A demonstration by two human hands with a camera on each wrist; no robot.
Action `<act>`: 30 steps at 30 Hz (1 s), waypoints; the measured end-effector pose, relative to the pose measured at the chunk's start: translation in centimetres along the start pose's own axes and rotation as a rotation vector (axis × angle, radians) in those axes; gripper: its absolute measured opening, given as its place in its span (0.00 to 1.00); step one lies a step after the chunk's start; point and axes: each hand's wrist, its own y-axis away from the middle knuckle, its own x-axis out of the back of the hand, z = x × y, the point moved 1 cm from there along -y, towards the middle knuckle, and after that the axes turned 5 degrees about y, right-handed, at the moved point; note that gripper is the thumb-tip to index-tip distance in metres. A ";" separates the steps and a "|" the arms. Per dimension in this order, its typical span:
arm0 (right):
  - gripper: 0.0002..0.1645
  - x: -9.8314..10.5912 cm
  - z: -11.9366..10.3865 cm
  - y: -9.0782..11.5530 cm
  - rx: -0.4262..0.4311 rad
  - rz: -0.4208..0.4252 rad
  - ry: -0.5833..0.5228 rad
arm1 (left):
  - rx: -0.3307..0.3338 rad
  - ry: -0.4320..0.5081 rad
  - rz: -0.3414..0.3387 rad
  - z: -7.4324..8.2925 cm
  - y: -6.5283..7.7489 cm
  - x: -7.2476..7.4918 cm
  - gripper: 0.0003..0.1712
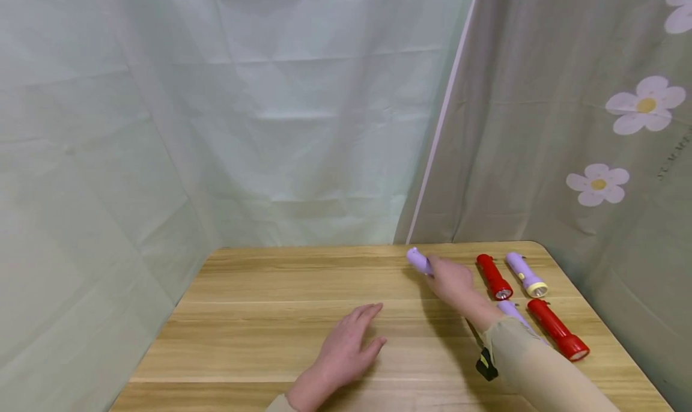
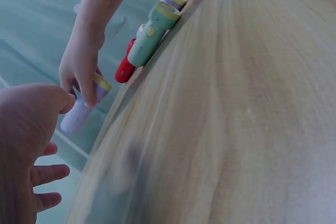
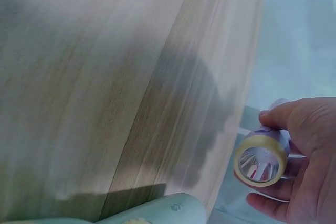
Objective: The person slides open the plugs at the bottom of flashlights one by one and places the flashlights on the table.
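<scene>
My right hand (image 1: 453, 280) grips a purple flashlight (image 1: 418, 261) above the far part of the table. In the right wrist view, its cream-rimmed lens (image 3: 260, 165) faces the camera, with my thumb and fingers around the body. My left hand (image 1: 348, 346) hovers over the near middle of the table with its fingers extended and thumb apart, holding nothing. To the right of my right hand lie a red flashlight (image 1: 493, 277) and another purple flashlight (image 1: 526, 274). Nearer me are a second red flashlight (image 1: 557, 329) and a purple one (image 1: 510, 310) partly hidden by my forearm.
A mint green flashlight (image 2: 152, 34) lies beside the others in the left wrist view; my right arm hides it in the head view. Another green body (image 3: 163, 211) shows low in the right wrist view. Curtains (image 1: 324, 130) hang around the wooden table (image 1: 259, 316).
</scene>
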 end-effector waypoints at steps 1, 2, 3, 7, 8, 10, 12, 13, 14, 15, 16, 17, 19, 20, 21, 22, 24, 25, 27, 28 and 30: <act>0.14 0.1 0.0 0.1 0.008 0.009 0.001 | 0.004 0.015 0.008 -0.1 0.0 0.1 0.37; 0.15 0.3 0.0 0.1 0.014 0.018 0.002 | 0.010 0.035 0.015 -0.1 0.0 0.2 0.37; 0.15 0.4 -0.1 0.2 0.019 0.026 0.000 | 0.014 0.048 0.022 -0.1 0.0 0.3 0.36; 0.19 1.0 -0.2 0.7 0.045 0.071 -0.028 | 0.030 0.097 0.059 -0.2 0.0 0.8 0.35; 0.21 1.1 -0.3 0.9 0.055 0.085 -0.036 | 0.031 0.104 0.071 -0.2 -0.1 0.9 0.35; 0.24 1.3 -0.4 1.2 0.079 0.115 -0.058 | 0.038 0.121 0.095 -0.3 -0.1 1.2 0.35; 0.26 1.5 -0.5 1.5 0.097 0.140 -0.072 | 0.055 0.145 0.118 -0.3 -0.1 1.4 0.35; 0.27 1.5 -0.6 1.7 0.104 0.151 -0.077 | 0.067 0.161 0.127 -0.3 -0.1 1.6 0.35; 0.27 1.6 -0.7 1.9 0.113 0.163 -0.082 | 0.077 0.175 0.134 -0.3 -0.2 1.7 0.35; 0.27 1.7 -0.7 2.0 0.118 0.172 -0.086 | 0.089 0.190 0.142 -0.3 -0.2 1.8 0.34; 0.28 1.8 -0.8 2.2 0.123 0.182 -0.091 | 0.102 0.204 0.147 -0.3 -0.2 1.9 0.34; 0.28 1.9 -0.9 2.3 0.123 0.189 -0.098 | 0.114 0.216 0.152 -0.4 -0.3 1.9 0.34; 0.29 2.0 -1.1 2.6 0.125 0.202 -0.113 | 0.131 0.248 0.162 -0.4 -0.3 2.1 0.34; 0.30 2.1 -1.3 2.8 0.125 0.208 -0.121 | 0.133 0.260 0.171 -0.4 -0.4 2.2 0.34; 0.30 2.2 -1.4 2.9 0.122 0.212 -0.131 | 0.139 0.276 0.179 -0.4 -0.4 2.3 0.34; 0.31 2.2 -1.6 3.1 0.121 0.215 -0.141 | 0.145 0.296 0.187 -0.4 -0.4 2.3 0.34; 0.32 2.4 -2.0 3.4 0.118 0.216 -0.154 | 0.151 0.344 0.205 -0.3 -0.5 2.5 0.34; 0.32 2.5 -2.2 3.6 0.118 0.216 -0.160 | 0.154 0.367 0.212 -0.3 -0.5 2.6 0.34; 0.33 2.7 -2.5 4.0 0.122 0.216 -0.170 | 0.165 0.415 0.225 -0.2 -0.6 2.7 0.34; 0.33 2.9 -2.7 4.2 0.125 0.216 -0.176 | 0.170 0.436 0.230 -0.2 -0.6 2.8 0.34; 0.34 3.1 -3.0 4.6 0.133 0.217 -0.187 | 0.177 0.461 0.237 -0.2 -0.7 2.8 0.33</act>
